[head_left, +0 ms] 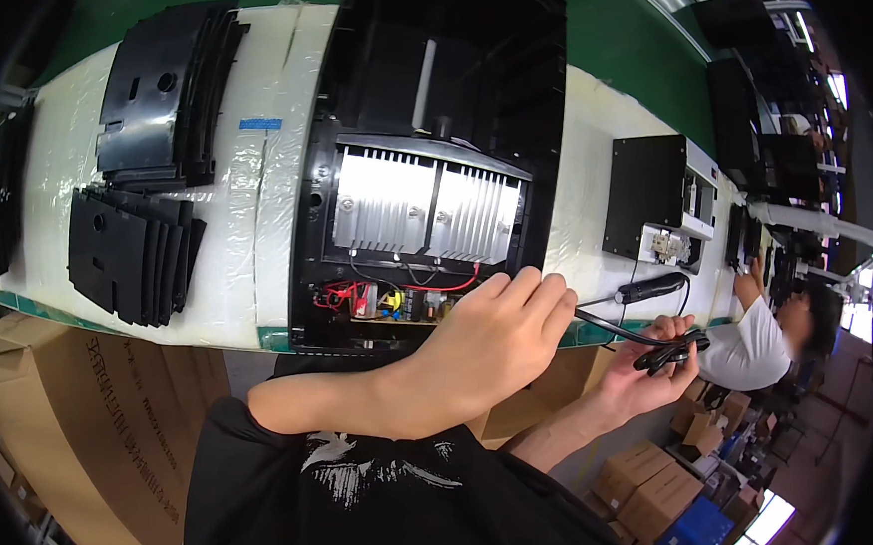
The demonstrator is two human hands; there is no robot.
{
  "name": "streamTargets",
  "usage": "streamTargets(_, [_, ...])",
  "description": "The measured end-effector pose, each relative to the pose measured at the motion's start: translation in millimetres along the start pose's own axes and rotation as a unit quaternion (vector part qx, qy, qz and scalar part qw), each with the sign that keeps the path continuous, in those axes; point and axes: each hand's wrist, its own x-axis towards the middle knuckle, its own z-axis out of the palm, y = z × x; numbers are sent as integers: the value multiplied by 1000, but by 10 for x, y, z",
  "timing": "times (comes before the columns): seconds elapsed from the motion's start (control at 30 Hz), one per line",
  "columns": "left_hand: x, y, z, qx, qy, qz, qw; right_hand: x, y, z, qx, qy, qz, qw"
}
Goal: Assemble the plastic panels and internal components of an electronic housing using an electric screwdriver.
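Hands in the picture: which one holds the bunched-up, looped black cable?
The right hand: the bunched-up, looped black cable lies in its fingers. At the left hand, only a single strand shows.

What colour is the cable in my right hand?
Black; the cable shows best in the head view.

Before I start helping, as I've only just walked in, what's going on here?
The person's right hand holds a bundled black cable, which runs to the curled left hand, whose grip is hidden. The left hand is at the near right corner of an open black casing, with silver finned blocks and wiring showing inside. Black panels lie stacked leftward.
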Motion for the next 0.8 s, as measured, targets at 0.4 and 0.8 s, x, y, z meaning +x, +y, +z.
streamTargets(0.4, [-217, -189, -308, -176, -3, -74, 982, -558, 501, -167, -167, -43, 96, 980])
streamTargets(0.8, [-120, -188, -238, -125, -37, -46, 990, -1012, 10, -245, -539, -444, -236, 676])
